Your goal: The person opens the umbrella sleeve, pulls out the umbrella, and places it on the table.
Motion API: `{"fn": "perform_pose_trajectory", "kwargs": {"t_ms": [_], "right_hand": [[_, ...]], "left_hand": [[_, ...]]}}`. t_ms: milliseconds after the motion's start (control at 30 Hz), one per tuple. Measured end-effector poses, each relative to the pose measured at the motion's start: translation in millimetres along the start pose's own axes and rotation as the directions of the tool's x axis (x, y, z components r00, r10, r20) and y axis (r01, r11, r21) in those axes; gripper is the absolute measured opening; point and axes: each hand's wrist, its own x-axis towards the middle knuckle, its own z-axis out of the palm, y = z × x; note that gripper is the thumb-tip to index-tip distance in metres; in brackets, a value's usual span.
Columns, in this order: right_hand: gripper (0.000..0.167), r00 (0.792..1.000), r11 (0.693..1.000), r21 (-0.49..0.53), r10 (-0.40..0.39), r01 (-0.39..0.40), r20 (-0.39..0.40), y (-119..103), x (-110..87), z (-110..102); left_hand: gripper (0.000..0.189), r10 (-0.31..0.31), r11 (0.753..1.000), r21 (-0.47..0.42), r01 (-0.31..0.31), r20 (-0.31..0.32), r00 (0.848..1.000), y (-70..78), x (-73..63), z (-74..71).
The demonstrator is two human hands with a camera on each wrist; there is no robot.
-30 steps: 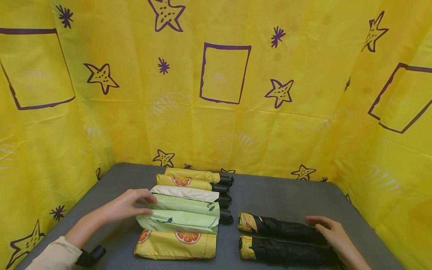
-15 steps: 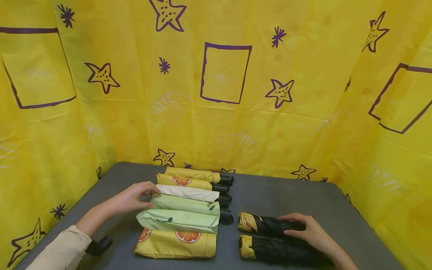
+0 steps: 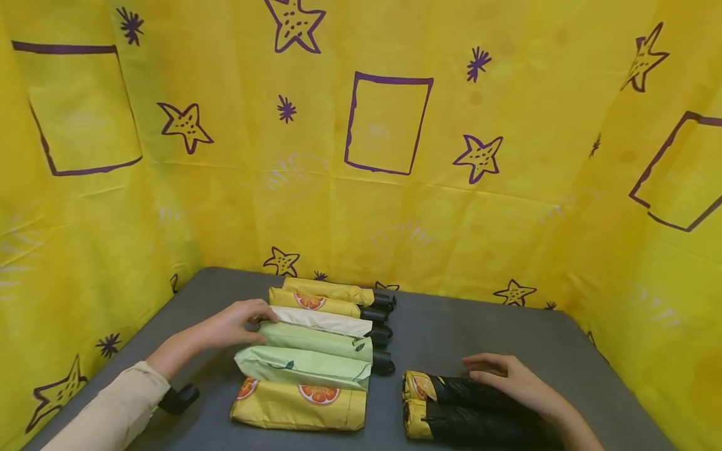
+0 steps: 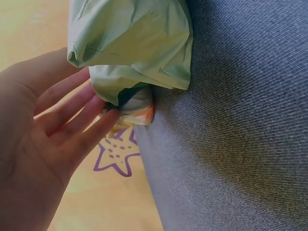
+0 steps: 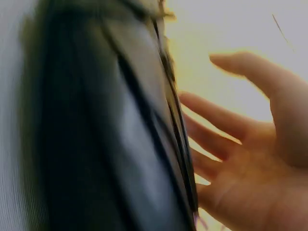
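Note:
A row of folded umbrellas lies left of centre in the head view. My left hand point(image 3: 237, 322) rests its fingers at the left ends of the cream umbrella point(image 3: 324, 321) and a pale green umbrella point(image 3: 316, 339). Nearer lie a light green pouch point(image 3: 304, 365) and a yellow pouch printed with orange slices point(image 3: 299, 407). On the right, two rolled black umbrellas with yellow ends lie side by side, a far one point(image 3: 451, 389) and a near one point(image 3: 468, 424). Fingers extended, my right hand point(image 3: 521, 382) lies along the far side of the far roll.
Two yellow umbrellas, one plain point(image 3: 327, 289) and one orange-printed point(image 3: 313, 302), lie at the back of the row. A black handle-like piece point(image 3: 179, 399) sits beside my left sleeve. Yellow patterned cloth point(image 3: 395, 219) encloses the grey table point(image 3: 451, 313).
My right hand moved left along the far black roll, then that roll came nearer and closed up against the other. My left hand slid slightly forward and right along the umbrella ends.

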Motion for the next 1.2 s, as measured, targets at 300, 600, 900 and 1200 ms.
{"fn": "perform_pose_trajectory", "kwargs": {"t_ms": [300, 600, 900, 1200], "right_hand": [[0.04, 0.996, 0.998, -0.039, -0.054, 0.051, -0.078, -37, 58.0, 48], [0.034, 0.994, 0.991, -0.114, -0.076, 0.068, -0.076, -61, 103.8, 86], [0.038, 0.992, 0.967, -0.243, -0.094, 0.071, -0.084, -68, 118.5, 103], [0.036, 0.983, 0.952, -0.297, -0.122, 0.076, -0.138, -67, 119.5, 109]], "left_hand": [[0.032, -0.007, 0.999, -0.036, 0.008, 0.031, 0.999, -1.7, 1.8, 0.8], [0.028, -0.028, 0.999, -0.038, 0.029, 0.029, 0.999, -4.2, 5.4, 0.9], [0.029, -0.048, 0.997, -0.052, 0.048, 0.002, 0.999, -4.8, 2.0, 0.8], [0.033, -0.021, 0.996, -0.085, 0.023, 0.02, 1.0, -7.1, 3.3, 4.9]]}}
